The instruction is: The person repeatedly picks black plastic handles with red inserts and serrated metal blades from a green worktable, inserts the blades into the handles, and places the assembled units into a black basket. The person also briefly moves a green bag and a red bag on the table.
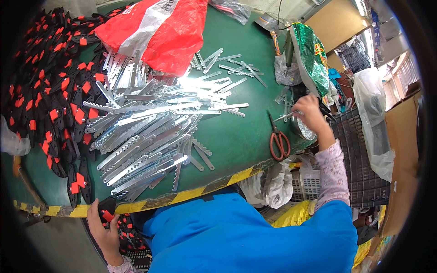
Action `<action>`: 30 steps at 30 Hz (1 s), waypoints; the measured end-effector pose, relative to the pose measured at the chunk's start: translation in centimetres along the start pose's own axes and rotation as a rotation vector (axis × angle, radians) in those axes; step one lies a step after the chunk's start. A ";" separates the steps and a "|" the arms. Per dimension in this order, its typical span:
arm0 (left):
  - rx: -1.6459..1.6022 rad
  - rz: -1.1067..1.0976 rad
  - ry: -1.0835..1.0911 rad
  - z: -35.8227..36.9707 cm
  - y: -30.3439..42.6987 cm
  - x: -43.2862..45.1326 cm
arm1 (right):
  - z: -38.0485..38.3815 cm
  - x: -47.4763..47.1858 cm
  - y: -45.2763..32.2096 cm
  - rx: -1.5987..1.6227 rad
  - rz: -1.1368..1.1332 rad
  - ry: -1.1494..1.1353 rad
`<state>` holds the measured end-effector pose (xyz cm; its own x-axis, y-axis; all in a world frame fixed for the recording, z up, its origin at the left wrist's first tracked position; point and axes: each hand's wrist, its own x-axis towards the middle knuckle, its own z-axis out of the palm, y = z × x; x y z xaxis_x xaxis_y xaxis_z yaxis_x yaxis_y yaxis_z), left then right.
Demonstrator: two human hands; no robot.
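At the table's front edge my left hand (105, 233) grips a black plastic part (107, 205) with a red tab. On the right, my right hand (310, 111) has its fingers pinched at a thin metal piece (284, 117). Below that hand sits a round container (305, 131) of small shiny pieces, partly hidden by the hand and wrist. Scissors with red handles (280, 143) lie just left of it, blades pointing away from me. A large heap of notched metal strips (146, 146) covers the middle of the green table (235, 136).
Black parts with red tabs (44, 85) are piled along the left. A red plastic bag (164, 30) covers the back of the strip heap. At the right stand a green foil bag (310, 58), a trowel-like tool (273, 36) and a dark plastic crate (358, 157). Yellow-black tape (191, 194) lines the edge.
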<state>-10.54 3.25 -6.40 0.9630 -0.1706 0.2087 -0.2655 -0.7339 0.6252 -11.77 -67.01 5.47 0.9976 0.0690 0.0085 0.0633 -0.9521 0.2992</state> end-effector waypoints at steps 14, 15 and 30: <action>0.034 -0.051 -0.032 0.7 2.6 -1.8 | -0.7 12.0 -25.7 0.598 -0.606 0.346; 0.041 -0.044 -0.034 0.6 2.6 -1.6 | -1.1 12.2 -26.8 0.542 -0.595 0.370; -0.058 -0.049 0.045 1.2 3.7 0.6 | -4.5 13.1 -35.9 1.232 -0.642 0.383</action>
<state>-10.85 -0.37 -4.83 0.9723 -0.1049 0.2091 -0.2214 -0.7010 0.6780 -1.15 -30.56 -0.86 0.7316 0.4622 0.5011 0.6712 -0.3594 -0.6484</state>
